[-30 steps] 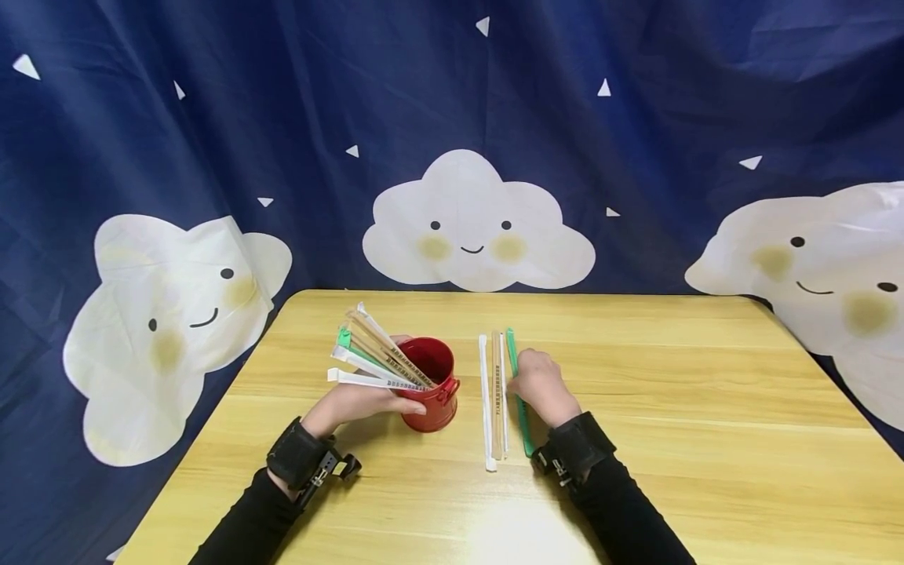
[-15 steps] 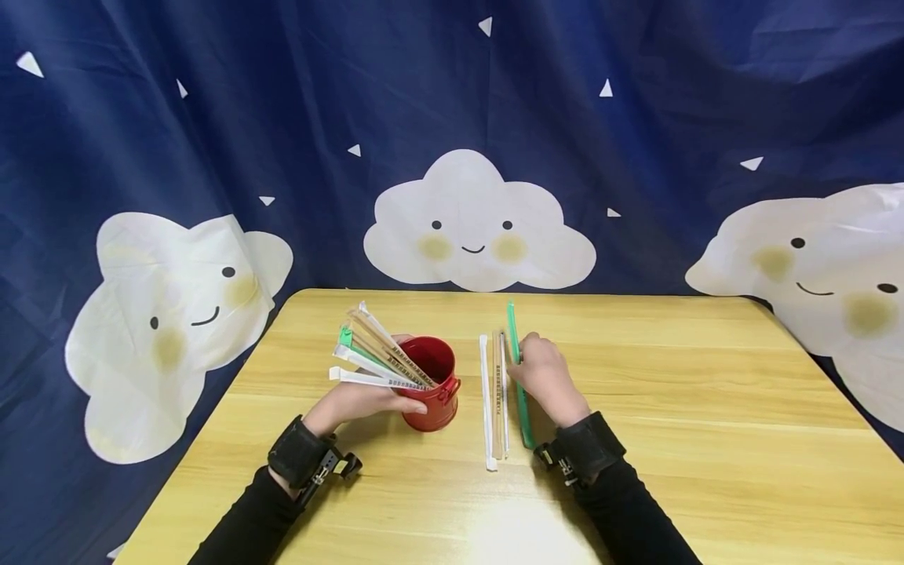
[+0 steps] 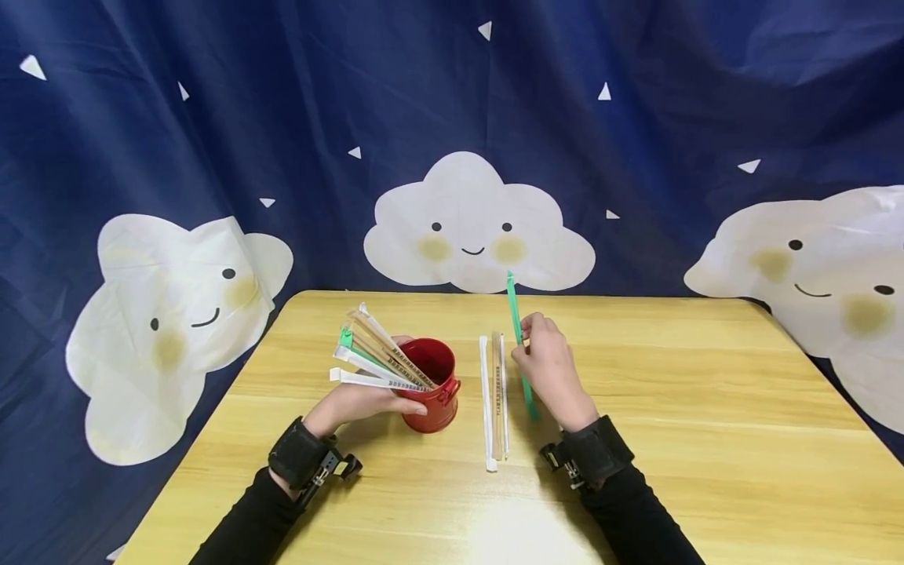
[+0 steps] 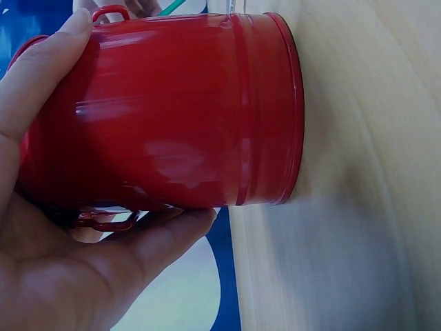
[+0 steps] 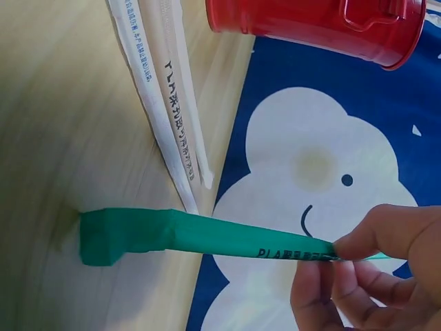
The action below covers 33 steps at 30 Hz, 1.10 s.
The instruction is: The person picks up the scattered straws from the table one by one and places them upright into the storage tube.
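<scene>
My left hand [image 3: 356,404] holds a small red metal bucket [image 3: 432,412], thumb and fingers around its side; the left wrist view shows the bucket's wall [image 4: 165,117] and base against the tabletop. Several paper-wrapped straws [image 3: 384,362], white, brown and green, lean out of the bucket to the left. With thumb and fingertips, my right hand [image 3: 554,373] pinches a green wrapped straw [image 3: 515,306] near its middle. That straw stands tilted, its upper end away from me and its folded lower end [image 5: 103,238] close over the table.
Between the hands lie a white wrapped straw [image 3: 485,392], a brown one [image 3: 497,424] and a thin white one [image 3: 504,416], side by side on the wooden table [image 3: 706,439]. A blue curtain with clouds [image 3: 466,224] hangs behind the table's far edge.
The green straw has gone from lying on the table to being lifted and tilted in my right hand, which moved slightly up and away. The left hand and bucket stay put.
</scene>
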Motion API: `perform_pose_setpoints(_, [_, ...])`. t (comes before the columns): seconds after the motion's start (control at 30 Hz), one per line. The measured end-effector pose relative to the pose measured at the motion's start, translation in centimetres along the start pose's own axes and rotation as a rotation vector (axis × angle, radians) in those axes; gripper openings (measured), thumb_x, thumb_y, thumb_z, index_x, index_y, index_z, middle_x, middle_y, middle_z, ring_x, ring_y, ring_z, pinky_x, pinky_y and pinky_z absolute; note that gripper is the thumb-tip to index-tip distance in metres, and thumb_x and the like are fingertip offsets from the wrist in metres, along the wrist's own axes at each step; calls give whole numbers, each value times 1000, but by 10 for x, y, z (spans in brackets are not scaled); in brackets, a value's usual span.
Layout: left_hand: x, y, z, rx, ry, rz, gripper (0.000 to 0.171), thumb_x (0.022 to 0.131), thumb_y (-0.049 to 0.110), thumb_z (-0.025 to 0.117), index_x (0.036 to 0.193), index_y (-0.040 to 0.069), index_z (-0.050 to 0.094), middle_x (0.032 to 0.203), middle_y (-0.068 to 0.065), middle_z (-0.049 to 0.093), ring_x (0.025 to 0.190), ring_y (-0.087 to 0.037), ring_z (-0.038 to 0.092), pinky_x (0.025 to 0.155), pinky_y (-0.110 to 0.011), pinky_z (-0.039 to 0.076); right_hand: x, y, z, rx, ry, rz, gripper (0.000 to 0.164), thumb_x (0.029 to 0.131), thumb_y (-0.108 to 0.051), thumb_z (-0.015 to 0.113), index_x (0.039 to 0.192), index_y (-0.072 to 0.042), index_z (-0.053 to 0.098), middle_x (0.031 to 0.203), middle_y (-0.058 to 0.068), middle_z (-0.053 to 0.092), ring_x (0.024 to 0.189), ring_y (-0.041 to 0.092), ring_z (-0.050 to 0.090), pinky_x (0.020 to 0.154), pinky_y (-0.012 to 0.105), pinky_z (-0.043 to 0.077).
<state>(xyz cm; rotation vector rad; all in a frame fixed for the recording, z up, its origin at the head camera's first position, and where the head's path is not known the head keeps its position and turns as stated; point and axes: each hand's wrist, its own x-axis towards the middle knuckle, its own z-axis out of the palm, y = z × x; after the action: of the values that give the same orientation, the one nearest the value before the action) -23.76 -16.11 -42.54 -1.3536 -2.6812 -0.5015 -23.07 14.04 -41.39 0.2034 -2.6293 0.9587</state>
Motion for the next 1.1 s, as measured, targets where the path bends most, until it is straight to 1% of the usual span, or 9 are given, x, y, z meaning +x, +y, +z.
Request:
perform_pose_setpoints(0.03, [0, 0, 0, -31, -13, -3, 84, 82, 42, 85, 141, -4, 48, 136, -12, 58, 126, -27, 55, 107, -38, 47, 0, 0, 0, 10, 7, -5, 29, 85, 3, 63, 114, 7, 59, 102, 18, 62, 84, 28, 63, 67, 38, 52])
perform_pose_setpoints(0.1, [0, -3, 2, -364, 41, -50, 79, 81, 24, 88, 142, -5, 46, 138, -12, 57, 128, -27, 55, 108, -40, 46, 0, 0, 0, 30, 24, -17, 30, 86, 4, 63, 115, 7, 59, 104, 19, 62, 86, 30, 66, 69, 39, 55])
perform_pose_setpoints(0.17, [0, -3, 2, -389, 44, -59, 80, 81, 25, 88, 143, -4, 47, 138, -11, 58, 128, -27, 55, 107, -44, 47, 0, 0, 0, 48, 48, -35, 30, 86, 5, 63, 115, 8, 59, 105, 20, 62, 87, 31, 69, 70, 40, 57])
perform_pose_setpoints(0.3, [0, -3, 4, -477, 81, -76, 80, 79, 21, 89, 142, -4, 47, 137, -11, 59, 127, -28, 56, 107, -41, 47, 1, -1, -1, 81, 91, -63, 30, 87, 6, 62, 116, 6, 59, 107, 20, 63, 86, 30, 70, 69, 40, 59])
perform_pose_setpoints(0.43, [0, -4, 4, -470, 75, -59, 79, 80, 23, 89, 142, -3, 48, 137, -11, 59, 127, -27, 56, 107, -40, 47, 2, -3, -1, 106, 137, -90, 29, 88, 4, 62, 118, 4, 59, 108, 18, 63, 87, 28, 70, 71, 41, 60])
perform_pose_setpoints(0.6, [1, -4, 2, -385, 36, -26, 76, 84, 30, 85, 142, -2, 49, 137, -8, 58, 128, -25, 55, 107, -41, 47, 1, -5, -2, 113, 203, -153, 26, 90, 3, 63, 117, 1, 60, 107, 16, 63, 88, 27, 69, 75, 42, 59])
perform_pose_setpoints(0.83, [1, -4, 2, -336, 32, -36, 78, 85, 34, 84, 143, -3, 48, 139, -10, 57, 129, -26, 54, 108, -43, 46, 2, -4, -1, 125, 268, -269, 27, 89, 5, 65, 114, -3, 62, 102, 14, 63, 83, 25, 69, 75, 40, 59])
perform_pose_setpoints(0.97, [1, -4, 1, -245, 5, -19, 77, 85, 38, 82, 142, -2, 49, 138, -9, 57, 128, -25, 54, 108, -44, 46, 2, -4, -1, 124, 285, -304, 27, 87, 6, 65, 113, -3, 62, 100, 13, 63, 81, 24, 69, 74, 39, 59])
perform_pose_setpoints(1.1, [0, -4, 1, -310, 1, -40, 76, 86, 35, 82, 143, -2, 48, 139, -9, 57, 129, -25, 54, 109, -44, 45, 3, -5, -1, 148, 319, -344, 26, 87, 7, 64, 111, -2, 62, 98, 12, 63, 81, 22, 68, 74, 36, 60])
